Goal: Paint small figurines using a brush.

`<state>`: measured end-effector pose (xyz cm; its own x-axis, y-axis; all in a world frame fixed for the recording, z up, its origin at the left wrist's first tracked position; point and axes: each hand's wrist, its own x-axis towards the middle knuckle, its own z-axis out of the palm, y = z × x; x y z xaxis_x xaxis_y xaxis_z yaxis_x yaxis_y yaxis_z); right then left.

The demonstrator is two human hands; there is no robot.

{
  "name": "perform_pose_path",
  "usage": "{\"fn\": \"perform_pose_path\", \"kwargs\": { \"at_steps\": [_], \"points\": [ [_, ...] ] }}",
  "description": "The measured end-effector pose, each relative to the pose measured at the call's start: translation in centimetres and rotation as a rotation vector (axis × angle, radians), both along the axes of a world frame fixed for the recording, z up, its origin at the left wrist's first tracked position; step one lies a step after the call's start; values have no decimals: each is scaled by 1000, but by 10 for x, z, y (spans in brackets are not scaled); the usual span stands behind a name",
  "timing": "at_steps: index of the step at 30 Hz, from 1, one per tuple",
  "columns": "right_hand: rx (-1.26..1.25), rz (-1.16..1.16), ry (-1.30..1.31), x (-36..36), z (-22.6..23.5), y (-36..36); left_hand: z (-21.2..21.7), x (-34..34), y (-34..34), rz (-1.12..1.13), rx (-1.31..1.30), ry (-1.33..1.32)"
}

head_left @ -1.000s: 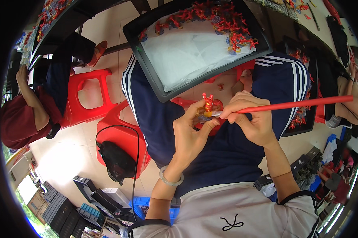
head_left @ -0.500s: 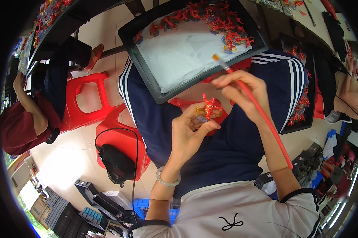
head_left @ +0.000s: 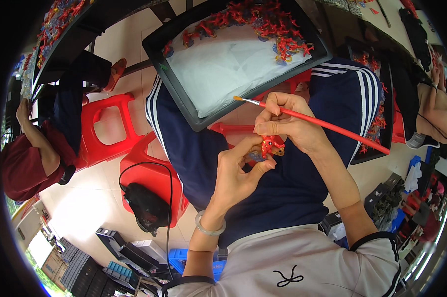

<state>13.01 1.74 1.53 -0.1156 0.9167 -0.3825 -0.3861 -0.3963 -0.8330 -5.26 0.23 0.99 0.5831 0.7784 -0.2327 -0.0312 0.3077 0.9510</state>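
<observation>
Over my lap, my left hand [head_left: 238,171] pinches a small red figurine [head_left: 267,144] with a bluish base and yellowish parts. My right hand [head_left: 295,121] holds a red-handled paintbrush [head_left: 332,127] between its fingers. The brush's bristle tip points left, toward the tray's near edge and away from the figurine. My right thumb and fingertips are right at the figurine's upper end; whether they touch it I cannot tell. Beyond my hands a black tray [head_left: 184,101] lined with white sheet [head_left: 218,64] rests across my knees. Many similar red figurines [head_left: 288,47] lie along its far and right sides.
A red stool [head_left: 149,190] at my left carries a black mesh bag [head_left: 147,208]. Another red stool [head_left: 127,119] stands near a person in a dark red top [head_left: 33,156]. At right, a second black tray [head_left: 369,157] holds more red figurines. Blue crates [head_left: 179,257] stand behind me.
My right hand has come down and left to the figurine, and the brush has swung from steep to nearly level. The figurine has shifted slightly right and down in my left hand.
</observation>
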Motion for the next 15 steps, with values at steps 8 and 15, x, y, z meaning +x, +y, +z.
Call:
{"fn": "perform_pose_path", "kwargs": {
  "at_steps": [8, 15],
  "points": [
    [99, -114, 25, -4, 6, -7, -3, 6, -5, 122, -134, -165],
    [237, -187, -223, -4, 15, -26, -8, 14, -5, 217, -120, -306]
  ]
}}
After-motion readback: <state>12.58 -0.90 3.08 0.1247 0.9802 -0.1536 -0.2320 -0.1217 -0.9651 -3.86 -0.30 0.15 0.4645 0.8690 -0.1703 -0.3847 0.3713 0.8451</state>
